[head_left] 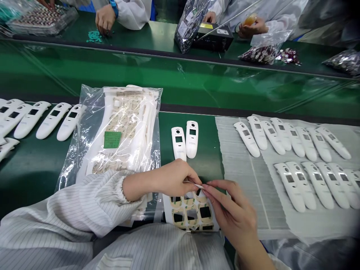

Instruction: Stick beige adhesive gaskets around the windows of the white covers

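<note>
Two questions. What surface was it?

A green conveyor bench (205,142), in a factory room, a co-worker's hand (105,18) across it.

And the grip?

The left hand (171,180) pinched a white sliver (194,185), lying nearly level, tip pointing right, just above an adhesive sheet (191,213). The right hand (230,210) touched that tip; its grip was unclear.

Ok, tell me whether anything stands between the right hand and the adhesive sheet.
Nothing visible does: the right hand overlaps the right edge of the adhesive sheet, with no object between them.
</note>
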A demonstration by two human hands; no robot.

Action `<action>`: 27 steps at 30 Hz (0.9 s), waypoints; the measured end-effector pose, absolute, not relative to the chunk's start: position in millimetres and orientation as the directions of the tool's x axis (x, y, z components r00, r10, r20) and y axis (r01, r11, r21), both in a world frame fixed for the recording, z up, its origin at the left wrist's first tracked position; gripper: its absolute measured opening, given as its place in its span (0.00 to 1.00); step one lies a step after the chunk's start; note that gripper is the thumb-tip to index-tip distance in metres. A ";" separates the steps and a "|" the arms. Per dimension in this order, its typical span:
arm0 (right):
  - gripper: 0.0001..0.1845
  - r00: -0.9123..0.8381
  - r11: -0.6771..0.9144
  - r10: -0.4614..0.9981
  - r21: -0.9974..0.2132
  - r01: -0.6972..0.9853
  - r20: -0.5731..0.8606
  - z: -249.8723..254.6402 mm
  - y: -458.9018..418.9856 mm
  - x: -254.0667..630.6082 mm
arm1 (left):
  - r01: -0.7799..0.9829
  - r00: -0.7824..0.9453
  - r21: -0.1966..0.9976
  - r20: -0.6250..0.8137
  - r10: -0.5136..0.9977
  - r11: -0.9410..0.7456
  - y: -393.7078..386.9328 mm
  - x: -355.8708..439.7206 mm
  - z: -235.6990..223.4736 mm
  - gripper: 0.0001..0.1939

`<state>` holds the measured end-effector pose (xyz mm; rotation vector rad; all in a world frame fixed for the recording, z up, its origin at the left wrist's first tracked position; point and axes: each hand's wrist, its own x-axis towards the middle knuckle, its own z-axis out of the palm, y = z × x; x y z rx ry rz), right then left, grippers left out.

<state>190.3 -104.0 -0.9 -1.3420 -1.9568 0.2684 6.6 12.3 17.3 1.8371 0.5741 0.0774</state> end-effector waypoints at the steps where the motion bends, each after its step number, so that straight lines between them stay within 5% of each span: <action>1: 0.23 -0.202 0.450 0.863 -0.525 0.723 0.462 -2.2 -105.0 191.2 | 0.352 0.878 0.913 -0.244 0.413 -0.208 13.4 6.6 17.3 0.10; 10: 0.29 -0.225 0.498 0.813 -0.442 0.747 0.537 -0.3 -110.1 188.9 | 0.364 0.875 0.924 -0.297 0.382 -0.115 16.1 6.9 16.6 0.09; 27: 0.16 -0.170 0.422 0.853 -0.460 0.781 0.493 5.3 -109.5 184.0 | 0.283 0.891 0.952 -0.218 0.398 -0.113 18.4 4.8 14.7 0.13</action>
